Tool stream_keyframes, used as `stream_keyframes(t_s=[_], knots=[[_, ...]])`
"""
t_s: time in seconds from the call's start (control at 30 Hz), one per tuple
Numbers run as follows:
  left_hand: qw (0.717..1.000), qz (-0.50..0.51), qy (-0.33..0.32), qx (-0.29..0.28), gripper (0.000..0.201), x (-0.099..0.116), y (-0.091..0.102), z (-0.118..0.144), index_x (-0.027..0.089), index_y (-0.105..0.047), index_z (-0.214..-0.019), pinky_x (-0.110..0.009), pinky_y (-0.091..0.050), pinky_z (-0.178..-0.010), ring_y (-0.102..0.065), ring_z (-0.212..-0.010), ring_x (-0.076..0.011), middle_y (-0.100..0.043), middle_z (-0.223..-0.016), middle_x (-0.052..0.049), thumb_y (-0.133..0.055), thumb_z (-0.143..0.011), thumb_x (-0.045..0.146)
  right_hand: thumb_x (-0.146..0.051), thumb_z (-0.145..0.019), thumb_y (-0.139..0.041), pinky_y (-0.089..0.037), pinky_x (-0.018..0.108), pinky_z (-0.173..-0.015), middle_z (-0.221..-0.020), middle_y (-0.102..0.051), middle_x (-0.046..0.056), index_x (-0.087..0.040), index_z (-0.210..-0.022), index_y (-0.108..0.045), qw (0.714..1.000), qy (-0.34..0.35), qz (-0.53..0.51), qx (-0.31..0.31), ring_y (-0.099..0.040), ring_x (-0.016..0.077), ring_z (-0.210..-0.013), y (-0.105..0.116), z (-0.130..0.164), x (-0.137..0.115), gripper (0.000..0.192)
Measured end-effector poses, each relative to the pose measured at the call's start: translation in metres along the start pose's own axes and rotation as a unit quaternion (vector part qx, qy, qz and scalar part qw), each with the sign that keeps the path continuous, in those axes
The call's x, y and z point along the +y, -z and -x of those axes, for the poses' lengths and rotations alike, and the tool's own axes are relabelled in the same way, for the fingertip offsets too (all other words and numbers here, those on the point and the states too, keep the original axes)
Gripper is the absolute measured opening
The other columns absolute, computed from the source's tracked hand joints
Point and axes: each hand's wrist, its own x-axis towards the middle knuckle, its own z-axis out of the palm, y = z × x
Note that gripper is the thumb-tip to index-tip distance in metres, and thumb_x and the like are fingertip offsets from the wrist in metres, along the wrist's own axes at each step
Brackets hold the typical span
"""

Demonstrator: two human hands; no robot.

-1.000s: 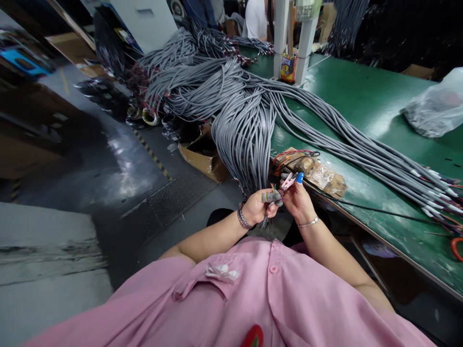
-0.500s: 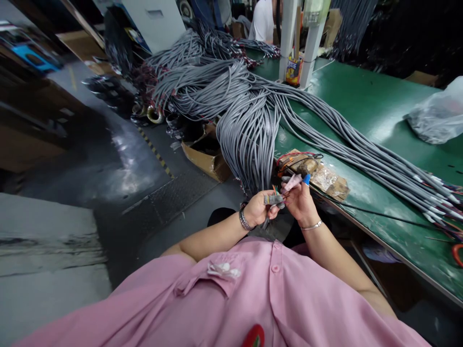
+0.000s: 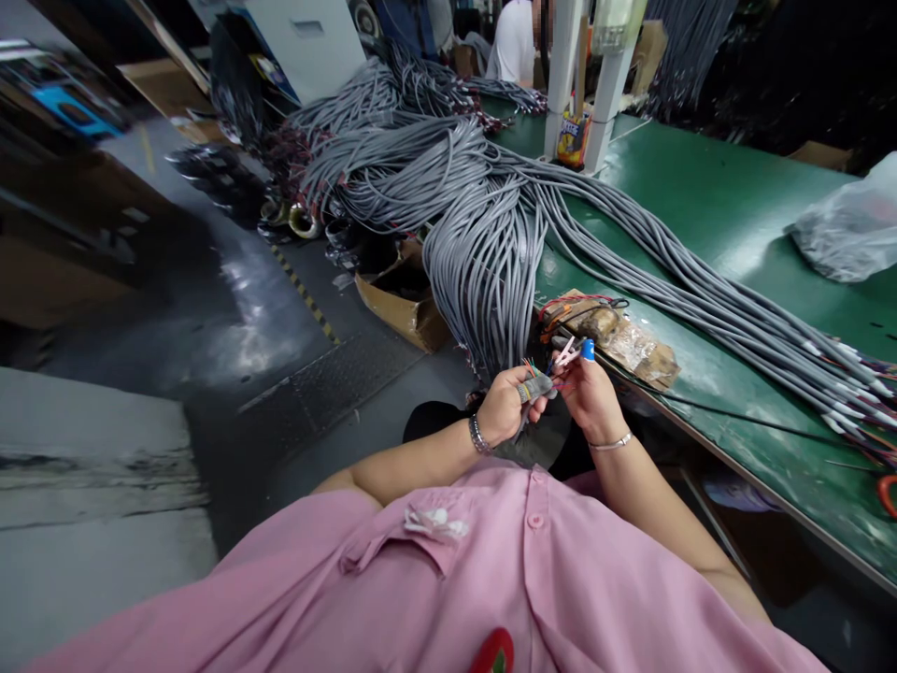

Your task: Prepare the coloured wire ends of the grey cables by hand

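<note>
My left hand (image 3: pixel 505 404) is closed on the end of a grey cable, with thin coloured wires (image 3: pixel 531 366) fanning out above the fingers. A grey cover (image 3: pixel 536 386) sits on its thumb. Close beside it, my right hand (image 3: pixel 589 397) pinches a pale pink clip (image 3: pixel 565 353) shaped like a clothes peg. A blue finger cot (image 3: pixel 587 350) covers the right thumb. Fine wires run between the two hands, partly hidden by the fingers. Both hands are held over my lap, just off the table edge.
Bundled grey cables (image 3: pixel 483 252) hang over the edge of the green table (image 3: pixel 707 215). A wooden block (image 3: pixel 631 346) wrapped in tape lies near my right hand. An open carton (image 3: pixel 403 304) stands on the floor. A plastic bag (image 3: pixel 851 224) rests at right; another person (image 3: pixel 511 42) is behind.
The pink clip has turned in my right hand, so its two prongs now show apart. The right thumb has shifted slightly left and down. My left hand still grips the cable.
</note>
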Motion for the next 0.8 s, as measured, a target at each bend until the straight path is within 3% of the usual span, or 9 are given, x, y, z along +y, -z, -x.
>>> stream_keyframes(t_s=[0.4,0.63,0.8], knots=[[1.0,-0.02,0.017,0.013,0.03,-0.007,-0.001,-0.006,0.014,-0.058,-0.072,-0.02,-0.032,-0.035,-0.044,-0.036,-0.0074,-0.055,-0.048,0.002,-0.072,-0.069,0.04,-0.053,-0.071,-0.074,-0.047,0.025,-0.055,-0.068,-0.065,-0.001,-0.021,-0.076,-0.063,0.996,-0.009,-0.067,0.06,-0.055,0.0114,-0.057,-0.006,-0.008,0.008,0.035],[1.0,-0.021,0.01,0.012,0.031,-0.004,0.001,0.004,0.013,-0.06,-0.072,-0.02,-0.034,-0.037,-0.046,-0.037,-0.0079,-0.057,-0.049,0.0,-0.07,-0.069,0.042,-0.07,-0.077,-0.055,-0.049,0.027,-0.057,-0.083,-0.069,0.002,-0.022,-0.081,-0.064,0.996,-0.061,-0.072,-0.002,-0.058,0.0125,-0.062,0.002,-0.001,0.004,0.049],[0.999,-0.018,0.003,0.037,0.032,-0.002,-0.002,0.01,0.013,-0.06,-0.071,-0.02,-0.035,-0.038,-0.046,-0.039,-0.0072,-0.058,-0.051,0.0,-0.073,-0.068,0.043,-0.054,-0.079,-0.064,-0.048,0.024,-0.057,-0.083,-0.068,0.001,-0.021,-0.081,-0.064,0.998,-0.038,-0.045,-0.008,-0.058,0.011,-0.064,-0.001,0.003,-0.002,0.033]])
